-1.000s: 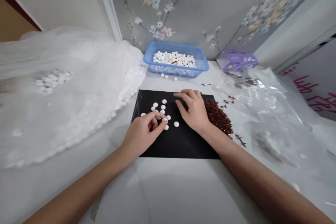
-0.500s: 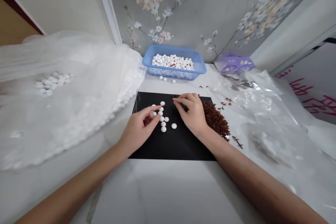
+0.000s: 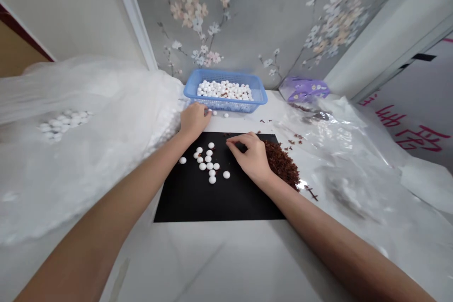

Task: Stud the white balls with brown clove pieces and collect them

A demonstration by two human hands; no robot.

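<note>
My left hand reaches past the back left of the black mat. Its thumb and forefinger close on a small white ball in front of the blue basket. My right hand hovers over the mat beside the brown pile, thumb and fingertips pinched together; whatever they hold is too small to make out. Between the hands, several white balls lie in a loose cluster, with brown bits under some. One white ball sits apart to the right, another to the left.
A heap of small brown star-shaped pieces covers the mat's right side. White balls fill much of the basket. White netting with balls inside spreads on the left. Clear plastic bags and a purple packet lie right.
My left hand has left the ball cluster and moved back to the loose balls by the basket. A ball now lies at the mat's left edge. My right hand keeps its pinch.
</note>
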